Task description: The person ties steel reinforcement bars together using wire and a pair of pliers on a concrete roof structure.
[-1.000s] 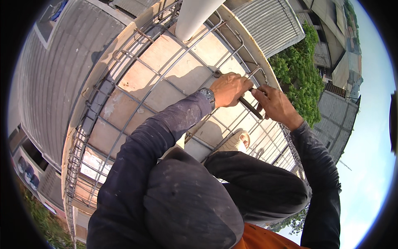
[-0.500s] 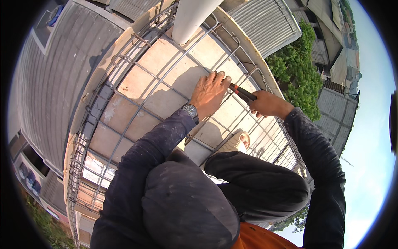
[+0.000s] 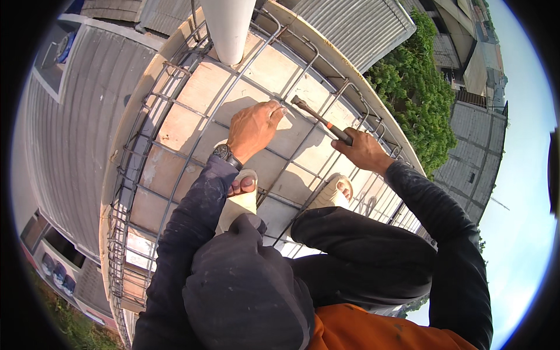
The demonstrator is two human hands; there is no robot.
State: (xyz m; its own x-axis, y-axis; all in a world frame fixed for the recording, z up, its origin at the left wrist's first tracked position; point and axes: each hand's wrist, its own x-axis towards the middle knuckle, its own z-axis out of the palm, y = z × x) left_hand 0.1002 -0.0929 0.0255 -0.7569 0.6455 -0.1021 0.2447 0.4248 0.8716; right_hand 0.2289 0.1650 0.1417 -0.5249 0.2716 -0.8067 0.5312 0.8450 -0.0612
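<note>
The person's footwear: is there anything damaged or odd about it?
Yes: bare toes show from the cream footwear, which looks odd among metal bars. Whether it is torn or made open, I cannot tell.

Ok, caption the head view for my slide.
Right hand gripping an orange-banded, dark-handled hammer, left hand above a grey metal-bar grid over pale flat panels.

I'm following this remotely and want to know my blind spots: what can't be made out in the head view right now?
All in the head view:
- Whether the left hand pinches anything: fingertips too small and glaring.
- The butt of the hammer: hidden in the right hand.
- Top of the white pipe: cut off by the upper edge.
</note>
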